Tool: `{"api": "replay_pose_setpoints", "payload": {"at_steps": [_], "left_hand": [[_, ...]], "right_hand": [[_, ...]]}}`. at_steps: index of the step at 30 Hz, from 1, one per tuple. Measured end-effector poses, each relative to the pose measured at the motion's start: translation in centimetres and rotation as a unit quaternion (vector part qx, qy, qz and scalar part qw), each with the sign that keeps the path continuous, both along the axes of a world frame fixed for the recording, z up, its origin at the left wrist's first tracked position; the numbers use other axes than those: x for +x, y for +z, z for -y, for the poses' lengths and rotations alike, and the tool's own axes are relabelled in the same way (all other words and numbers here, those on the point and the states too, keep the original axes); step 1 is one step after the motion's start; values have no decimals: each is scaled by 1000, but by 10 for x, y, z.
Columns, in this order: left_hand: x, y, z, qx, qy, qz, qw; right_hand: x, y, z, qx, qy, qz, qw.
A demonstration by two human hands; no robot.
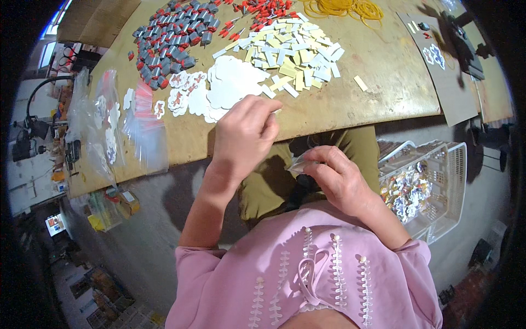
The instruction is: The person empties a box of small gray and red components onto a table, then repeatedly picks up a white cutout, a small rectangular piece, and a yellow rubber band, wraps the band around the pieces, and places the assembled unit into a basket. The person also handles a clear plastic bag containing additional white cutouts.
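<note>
My left hand (246, 131) is over the table's near edge, just in front of a pile of white cut-out shapes (230, 82). Its fingers are pinched together; a small pale bit shows at their tips, too small to name. Lower and to the right, above my lap, my right hand (337, 178) grips a small clear plastic bag (297, 164) between thumb and fingers. Beyond the left hand lies a heap of white and pale yellow rectangular pieces (290, 55). Printed cut-outs (181, 98) rest beside the white shapes.
Grey motor-like parts with red ends (170, 41), red small parts (268, 13) and yellow bands (350, 8) lie farther back. Clear bags (148, 131) line the table's left side. A white plastic basket (457, 181) with filled packets (408, 192) stands at lower right.
</note>
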State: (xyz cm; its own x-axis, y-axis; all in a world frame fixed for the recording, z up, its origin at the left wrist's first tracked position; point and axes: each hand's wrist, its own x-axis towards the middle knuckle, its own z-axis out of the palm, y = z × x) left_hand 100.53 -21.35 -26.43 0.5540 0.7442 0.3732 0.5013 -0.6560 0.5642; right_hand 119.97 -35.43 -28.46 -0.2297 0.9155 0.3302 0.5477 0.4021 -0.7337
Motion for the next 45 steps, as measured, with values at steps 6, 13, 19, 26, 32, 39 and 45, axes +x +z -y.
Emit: {"api": "replay_pose_setpoints", "payload": {"at_steps": [6, 13, 19, 26, 32, 39, 45], "left_hand": [[-3, 3, 64, -204, -2, 236, 950], [-13, 0, 73, -20, -10, 108, 994], [-27, 20, 72, -88, -67, -2, 994], [-52, 24, 41, -116, -77, 7, 990], [-119, 32, -84, 106, 184, -134, 968], [-159, 14, -142, 128, 132, -226, 957], [-118, 35, -82, -161, 130, 135, 969]], "right_hand": [[-7, 9, -7, 24, 2, -29, 999], [-9, 10, -8, 39, 24, 0, 999], [-12, 17, -9, 48, 28, 14, 998], [-16, 21, -9, 38, 43, 35, 998], [-12, 18, -7, 42, 11, 47, 998], [-8, 15, -8, 46, 6, 33, 998], [-5, 27, -21, 24, 7, 25, 999]]}}
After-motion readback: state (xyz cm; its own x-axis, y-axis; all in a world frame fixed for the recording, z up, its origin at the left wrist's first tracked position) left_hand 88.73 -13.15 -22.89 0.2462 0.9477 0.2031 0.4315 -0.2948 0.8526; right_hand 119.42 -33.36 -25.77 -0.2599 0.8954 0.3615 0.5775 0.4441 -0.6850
